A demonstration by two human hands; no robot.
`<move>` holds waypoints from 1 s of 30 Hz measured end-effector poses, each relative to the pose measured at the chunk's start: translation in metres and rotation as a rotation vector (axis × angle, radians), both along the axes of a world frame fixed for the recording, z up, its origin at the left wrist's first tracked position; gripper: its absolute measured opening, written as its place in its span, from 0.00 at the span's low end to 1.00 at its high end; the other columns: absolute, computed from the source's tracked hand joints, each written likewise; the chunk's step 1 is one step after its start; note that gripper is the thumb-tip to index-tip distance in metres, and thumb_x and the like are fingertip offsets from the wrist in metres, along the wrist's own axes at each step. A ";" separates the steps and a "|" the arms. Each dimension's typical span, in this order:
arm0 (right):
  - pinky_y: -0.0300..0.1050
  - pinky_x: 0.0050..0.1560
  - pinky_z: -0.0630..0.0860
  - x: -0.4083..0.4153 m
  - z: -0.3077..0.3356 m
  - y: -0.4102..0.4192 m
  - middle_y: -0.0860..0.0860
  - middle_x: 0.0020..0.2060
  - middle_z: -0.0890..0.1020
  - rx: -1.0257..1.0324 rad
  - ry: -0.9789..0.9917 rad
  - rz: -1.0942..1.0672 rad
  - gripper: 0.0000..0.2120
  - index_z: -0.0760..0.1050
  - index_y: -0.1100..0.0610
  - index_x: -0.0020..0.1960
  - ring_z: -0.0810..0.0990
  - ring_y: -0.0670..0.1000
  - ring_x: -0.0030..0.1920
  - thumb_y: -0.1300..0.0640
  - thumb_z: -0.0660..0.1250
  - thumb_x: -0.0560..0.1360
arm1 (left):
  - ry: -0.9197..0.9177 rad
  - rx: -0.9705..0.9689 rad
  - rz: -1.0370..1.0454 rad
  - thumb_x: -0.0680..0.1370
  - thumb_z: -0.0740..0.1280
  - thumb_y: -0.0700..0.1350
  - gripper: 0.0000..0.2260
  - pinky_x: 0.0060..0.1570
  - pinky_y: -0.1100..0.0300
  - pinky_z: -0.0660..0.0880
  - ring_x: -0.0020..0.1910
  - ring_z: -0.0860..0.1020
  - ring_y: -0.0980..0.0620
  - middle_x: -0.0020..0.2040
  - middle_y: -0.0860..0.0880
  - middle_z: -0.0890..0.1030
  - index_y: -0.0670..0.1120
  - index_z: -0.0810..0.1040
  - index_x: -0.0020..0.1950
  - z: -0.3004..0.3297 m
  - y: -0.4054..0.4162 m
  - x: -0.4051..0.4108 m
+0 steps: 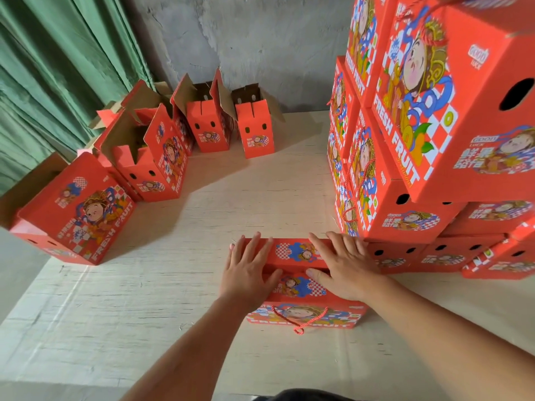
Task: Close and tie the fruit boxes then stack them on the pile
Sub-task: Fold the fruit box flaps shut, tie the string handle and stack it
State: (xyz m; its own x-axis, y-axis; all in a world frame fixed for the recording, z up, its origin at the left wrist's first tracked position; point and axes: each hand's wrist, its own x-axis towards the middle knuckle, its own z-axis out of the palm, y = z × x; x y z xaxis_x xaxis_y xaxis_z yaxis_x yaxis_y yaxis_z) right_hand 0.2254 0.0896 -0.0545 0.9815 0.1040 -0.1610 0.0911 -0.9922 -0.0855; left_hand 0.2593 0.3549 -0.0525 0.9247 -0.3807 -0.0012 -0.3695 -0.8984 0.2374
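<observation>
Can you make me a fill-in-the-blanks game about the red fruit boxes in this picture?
1. Both hands press down on the top of a ____ box.
2. A red ____ handle hangs on its front.
3. The tall pile stands on the person's ____ side.
4. The boxes by the curtain have flaps that are ____.

Missing words: red; rope; right; open

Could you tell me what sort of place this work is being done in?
Probably a fruit packing or storage room. A tall pile of closed boxes marked FRESH FRUIT stands on the right, open boxes wait along a bare grey wall, and both hands press on one box.
</observation>
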 end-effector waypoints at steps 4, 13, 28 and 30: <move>0.58 0.77 0.50 0.008 0.016 -0.008 0.49 0.80 0.54 0.063 0.120 0.030 0.41 0.35 0.38 0.82 0.53 0.57 0.79 0.24 0.48 0.76 | -0.041 0.039 -0.014 0.79 0.52 0.72 0.35 0.82 0.45 0.39 0.84 0.49 0.45 0.84 0.54 0.56 0.60 0.55 0.83 0.005 0.000 0.002; 0.56 0.75 0.55 -0.005 0.010 -0.007 0.45 0.74 0.61 0.059 -0.014 0.023 0.37 0.45 0.42 0.82 0.59 0.54 0.74 0.27 0.37 0.78 | -0.074 0.272 -0.186 0.75 0.46 0.79 0.39 0.70 0.47 0.66 0.67 0.68 0.45 0.70 0.50 0.69 0.63 0.54 0.82 0.020 0.004 0.037; 0.57 0.68 0.67 -0.003 0.005 0.000 0.53 0.69 0.70 -0.172 -0.171 0.077 0.40 0.49 0.46 0.83 0.70 0.59 0.65 0.27 0.50 0.78 | -0.101 0.279 -0.231 0.76 0.40 0.77 0.38 0.73 0.45 0.62 0.70 0.67 0.43 0.73 0.48 0.67 0.62 0.49 0.84 0.007 0.002 0.036; 0.59 0.72 0.60 -0.002 0.001 0.001 0.53 0.72 0.64 -0.141 -0.109 0.058 0.40 0.39 0.43 0.82 0.64 0.59 0.70 0.27 0.47 0.78 | -0.089 0.238 -0.236 0.75 0.42 0.80 0.41 0.75 0.44 0.59 0.72 0.65 0.42 0.74 0.47 0.66 0.61 0.48 0.84 0.003 0.003 0.036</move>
